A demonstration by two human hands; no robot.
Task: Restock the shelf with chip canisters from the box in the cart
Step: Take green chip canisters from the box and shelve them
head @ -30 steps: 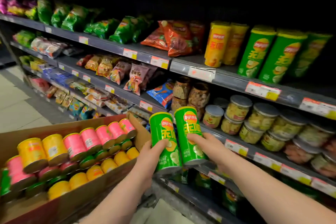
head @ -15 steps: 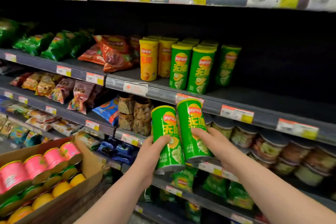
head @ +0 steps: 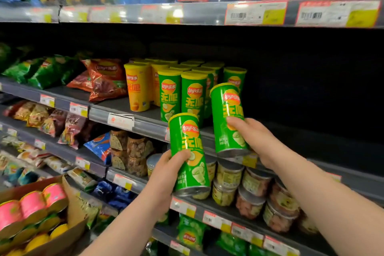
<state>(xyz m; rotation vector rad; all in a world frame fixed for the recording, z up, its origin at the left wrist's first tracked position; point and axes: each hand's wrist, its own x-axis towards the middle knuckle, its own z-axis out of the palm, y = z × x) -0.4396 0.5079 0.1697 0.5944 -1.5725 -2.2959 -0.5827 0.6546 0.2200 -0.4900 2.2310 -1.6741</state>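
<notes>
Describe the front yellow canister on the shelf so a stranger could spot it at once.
Look at the second shelf from the top, chip bags at its left, upright canisters beside them. The front yellow canister stands at that group's left end, next to the red-brown bag. It is the nearest yellow one; its front-row neighbours are green canisters.

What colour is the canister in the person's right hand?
The canister is green with a yellow top; the head view shows it best.
</notes>
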